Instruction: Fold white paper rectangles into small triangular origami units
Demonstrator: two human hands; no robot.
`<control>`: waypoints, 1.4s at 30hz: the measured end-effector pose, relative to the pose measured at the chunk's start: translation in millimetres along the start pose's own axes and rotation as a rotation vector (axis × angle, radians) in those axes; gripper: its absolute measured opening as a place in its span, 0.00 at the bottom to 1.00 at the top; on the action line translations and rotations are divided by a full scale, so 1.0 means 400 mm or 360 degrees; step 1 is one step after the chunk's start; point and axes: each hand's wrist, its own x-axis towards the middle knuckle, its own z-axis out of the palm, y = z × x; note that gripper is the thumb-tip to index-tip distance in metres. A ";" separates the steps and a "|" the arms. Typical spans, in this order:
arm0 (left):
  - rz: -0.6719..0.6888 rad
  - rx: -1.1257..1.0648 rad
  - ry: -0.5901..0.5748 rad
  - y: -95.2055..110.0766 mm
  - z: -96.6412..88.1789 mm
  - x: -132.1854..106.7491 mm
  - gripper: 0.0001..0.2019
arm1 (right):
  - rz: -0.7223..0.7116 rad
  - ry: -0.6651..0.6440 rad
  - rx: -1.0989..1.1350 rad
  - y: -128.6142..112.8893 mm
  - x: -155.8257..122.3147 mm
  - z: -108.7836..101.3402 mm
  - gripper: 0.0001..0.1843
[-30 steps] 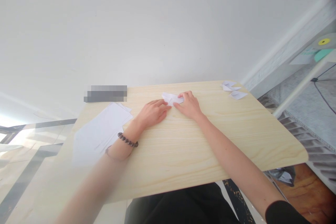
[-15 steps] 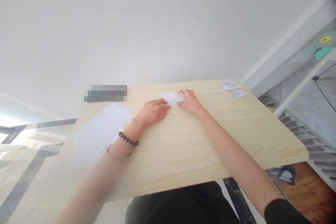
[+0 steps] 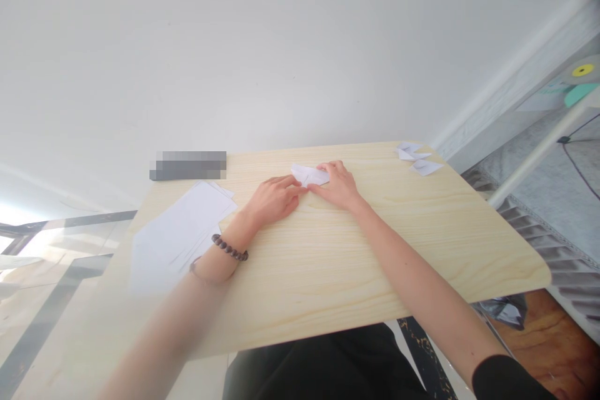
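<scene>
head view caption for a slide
Left hand and right hand on a folded paper at a table, sheets left, folded pieces far right.

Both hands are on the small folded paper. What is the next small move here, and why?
Probably run the right hand along the folded paper toward its uncovered left end to press the crease, while the left hand pins the near edge. Both hands' fingertips rest on it on the table.

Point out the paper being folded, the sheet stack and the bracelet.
folded paper (image 3: 305, 174), head view, its uncovered left flap.
sheet stack (image 3: 182, 228), head view, middle of top sheet.
bracelet (image 3: 229, 249), head view, beads across the wrist.
</scene>
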 end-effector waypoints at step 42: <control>-0.0019 -0.0056 0.0001 -0.005 0.003 -0.001 0.16 | 0.0046 -0.0192 0.0392 0.030 0.011 -0.032 0.29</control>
